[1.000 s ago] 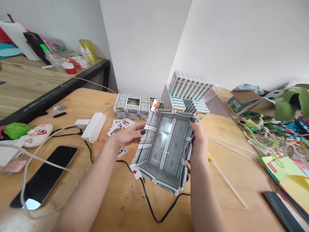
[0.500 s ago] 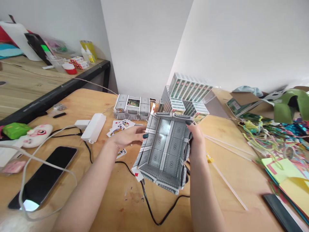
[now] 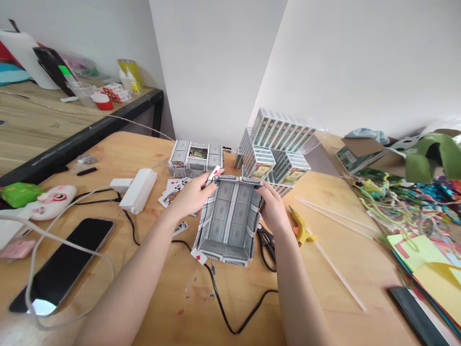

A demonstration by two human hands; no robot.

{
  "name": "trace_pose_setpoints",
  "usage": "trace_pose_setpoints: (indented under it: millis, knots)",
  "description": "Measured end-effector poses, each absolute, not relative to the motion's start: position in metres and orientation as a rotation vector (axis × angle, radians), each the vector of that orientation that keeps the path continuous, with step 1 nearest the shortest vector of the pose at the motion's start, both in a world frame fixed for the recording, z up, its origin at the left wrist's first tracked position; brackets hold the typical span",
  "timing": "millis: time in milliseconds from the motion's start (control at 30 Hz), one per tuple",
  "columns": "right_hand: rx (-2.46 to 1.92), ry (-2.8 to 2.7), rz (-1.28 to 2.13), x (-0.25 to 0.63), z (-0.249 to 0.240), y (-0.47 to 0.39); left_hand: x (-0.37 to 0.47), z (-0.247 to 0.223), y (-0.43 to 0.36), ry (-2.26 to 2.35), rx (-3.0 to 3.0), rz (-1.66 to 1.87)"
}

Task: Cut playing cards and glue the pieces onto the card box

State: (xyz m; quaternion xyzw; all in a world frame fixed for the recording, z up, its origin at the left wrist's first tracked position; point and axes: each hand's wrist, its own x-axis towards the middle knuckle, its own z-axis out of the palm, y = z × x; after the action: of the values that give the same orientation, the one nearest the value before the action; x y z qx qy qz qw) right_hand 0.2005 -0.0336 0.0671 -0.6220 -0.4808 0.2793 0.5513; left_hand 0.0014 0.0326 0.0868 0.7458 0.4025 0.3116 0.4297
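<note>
Between my hands is an open box made of folded playing cards [image 3: 230, 211], its hollow inside facing me and grey patterned card backs showing. My left hand [image 3: 197, 193] grips its far left corner, beside a card edge with a red diamond. On the far right edge, my right hand [image 3: 271, 204] has its thumb over the rim and its other fingers mostly hidden behind the wall. A second playing-card box [image 3: 195, 158] with a window-like opening sits behind. Loose playing cards [image 3: 173, 191] lie left of my left hand.
Stacked card packs [image 3: 283, 134] stand at the back. Black scissors [image 3: 267, 247] and a yellow glue gun [image 3: 303, 228] lie to the right, near clear glue sticks [image 3: 340, 276]. At left are a phone [image 3: 63, 264], a white power adapter [image 3: 139, 191] and cables. Colourful cords [image 3: 392, 206] crowd the right.
The held box has moved left and slightly down and been turned more upright. My left hand has shifted to its far corner and closed there. The scissors and glue gun are now uncovered.
</note>
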Motion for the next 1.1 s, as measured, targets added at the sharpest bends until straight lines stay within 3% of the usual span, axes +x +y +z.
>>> trace_pose_setpoints:
  millis: [467,700,933,1100]
  knots:
    - [-1.568,-1.229,0.474,0.203,0.067,-0.034,0.014,0.095,0.018,1.097,1.961,1.010]
    - [-1.579,-1.266,0.409,0.201,0.071,-0.037,0.002,0.104,0.018,1.016,1.913,1.026]
    - [-1.535,-1.336,0.420,0.202,0.074,-0.038,-0.011,0.106,0.027,0.639,1.636,0.945]
    - [-1.567,-1.320,0.414,0.206,0.071,-0.037,-0.007,0.095,0.035,0.745,1.651,1.017]
